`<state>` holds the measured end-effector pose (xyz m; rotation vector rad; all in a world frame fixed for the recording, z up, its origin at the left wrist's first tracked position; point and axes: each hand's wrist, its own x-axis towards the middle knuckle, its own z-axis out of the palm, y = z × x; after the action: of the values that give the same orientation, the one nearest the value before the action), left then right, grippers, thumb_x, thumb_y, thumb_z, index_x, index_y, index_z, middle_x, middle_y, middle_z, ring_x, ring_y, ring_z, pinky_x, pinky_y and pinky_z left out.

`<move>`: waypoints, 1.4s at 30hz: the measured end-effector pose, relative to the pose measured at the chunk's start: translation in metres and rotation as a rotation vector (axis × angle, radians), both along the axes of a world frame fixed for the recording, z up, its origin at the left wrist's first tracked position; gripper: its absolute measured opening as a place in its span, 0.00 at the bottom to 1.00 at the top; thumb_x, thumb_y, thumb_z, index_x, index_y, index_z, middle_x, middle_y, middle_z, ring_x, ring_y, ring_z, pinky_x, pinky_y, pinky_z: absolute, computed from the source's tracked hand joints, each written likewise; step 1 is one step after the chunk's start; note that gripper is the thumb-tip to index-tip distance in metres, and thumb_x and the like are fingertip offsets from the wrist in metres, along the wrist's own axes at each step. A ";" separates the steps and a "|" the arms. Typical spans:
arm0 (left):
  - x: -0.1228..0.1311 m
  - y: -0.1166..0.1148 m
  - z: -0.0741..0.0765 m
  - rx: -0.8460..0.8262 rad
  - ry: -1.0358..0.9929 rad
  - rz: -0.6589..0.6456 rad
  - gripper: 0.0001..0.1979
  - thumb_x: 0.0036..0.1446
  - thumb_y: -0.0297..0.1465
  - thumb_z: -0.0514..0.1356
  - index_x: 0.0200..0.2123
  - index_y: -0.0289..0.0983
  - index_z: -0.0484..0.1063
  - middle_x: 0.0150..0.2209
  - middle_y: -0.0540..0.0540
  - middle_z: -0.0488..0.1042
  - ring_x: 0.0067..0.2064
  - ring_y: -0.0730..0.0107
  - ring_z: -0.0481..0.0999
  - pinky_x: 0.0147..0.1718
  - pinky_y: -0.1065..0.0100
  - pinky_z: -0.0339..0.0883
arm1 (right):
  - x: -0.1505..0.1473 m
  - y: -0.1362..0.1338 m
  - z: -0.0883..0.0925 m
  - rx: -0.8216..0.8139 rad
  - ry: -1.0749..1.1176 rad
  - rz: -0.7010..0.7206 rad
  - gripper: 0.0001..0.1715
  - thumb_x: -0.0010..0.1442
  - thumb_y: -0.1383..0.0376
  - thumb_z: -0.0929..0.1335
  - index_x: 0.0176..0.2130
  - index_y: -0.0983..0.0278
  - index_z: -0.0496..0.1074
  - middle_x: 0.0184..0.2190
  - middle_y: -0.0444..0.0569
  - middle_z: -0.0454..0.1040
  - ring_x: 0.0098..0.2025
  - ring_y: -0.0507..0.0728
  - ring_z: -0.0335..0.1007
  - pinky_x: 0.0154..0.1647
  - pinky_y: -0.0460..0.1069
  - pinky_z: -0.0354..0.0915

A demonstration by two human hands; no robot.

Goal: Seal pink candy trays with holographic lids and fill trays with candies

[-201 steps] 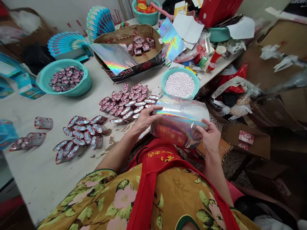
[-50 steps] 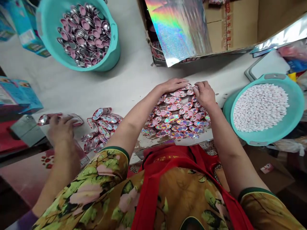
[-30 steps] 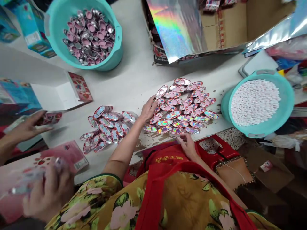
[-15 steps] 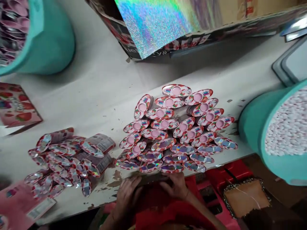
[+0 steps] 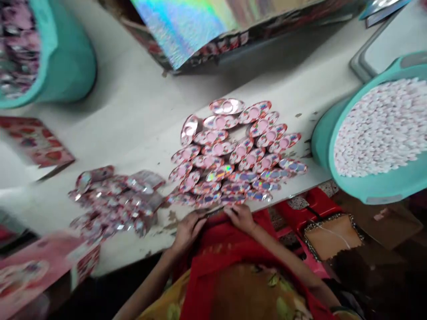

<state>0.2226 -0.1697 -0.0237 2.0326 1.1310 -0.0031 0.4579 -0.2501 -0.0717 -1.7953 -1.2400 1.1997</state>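
Many small pink oval packs (image 5: 216,149) with strawberry print stand close together on the white table. The far ones show a round pink spot on top; the nearer ones have shiny silvery tops. My left hand (image 5: 189,226) rests at the table's front edge, just below the nearest row, its thumb apart from the fingers. On the right side of that row's edge, my right hand (image 5: 240,217) lies with its fingers stretched toward the packs. Neither hand visibly holds anything; motion blur hides whether fingertips touch the packs. A looser heap of shiny packs (image 5: 113,202) lies to the left.
A teal tub (image 5: 322,138) of small whitish pieces stands at the right. Another teal tub (image 5: 71,58) with pink and silver pieces is at upper left. A cardboard box (image 5: 230,44) with a holographic sheet (image 5: 187,33) stands at the back. A red stool (image 5: 303,206) is below the table.
The view has tilted and shifted, so the table and packs appear higher and more of my arms and apron shows. My hands stay at the table's front edge by the packs.
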 end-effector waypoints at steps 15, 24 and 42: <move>0.000 -0.017 -0.017 0.140 0.204 0.031 0.14 0.73 0.34 0.53 0.41 0.38 0.77 0.41 0.43 0.82 0.41 0.63 0.79 0.43 0.64 0.66 | 0.014 0.003 0.015 -0.222 0.375 -0.127 0.22 0.53 0.45 0.71 0.33 0.61 0.74 0.29 0.46 0.78 0.31 0.56 0.72 0.38 0.51 0.67; 0.009 0.000 -0.005 0.373 0.161 0.079 0.14 0.72 0.36 0.54 0.39 0.39 0.78 0.39 0.41 0.80 0.43 0.59 0.74 0.43 0.60 0.62 | 0.018 0.023 0.030 -0.189 0.381 -0.118 0.26 0.51 0.42 0.72 0.35 0.60 0.71 0.24 0.43 0.72 0.27 0.53 0.65 0.31 0.48 0.62; 0.079 -0.007 0.008 0.262 0.123 -0.286 0.21 0.71 0.27 0.48 0.62 0.32 0.70 0.59 0.30 0.74 0.57 0.50 0.73 0.56 0.51 0.66 | 0.017 0.037 0.039 -0.364 0.362 -0.215 0.26 0.45 0.42 0.71 0.27 0.61 0.72 0.19 0.43 0.69 0.23 0.52 0.62 0.25 0.49 0.65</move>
<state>0.3020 -0.1771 -0.0153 2.4435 0.9435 -0.1306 0.4753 -0.2128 -0.0330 -1.7965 -0.6362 1.6098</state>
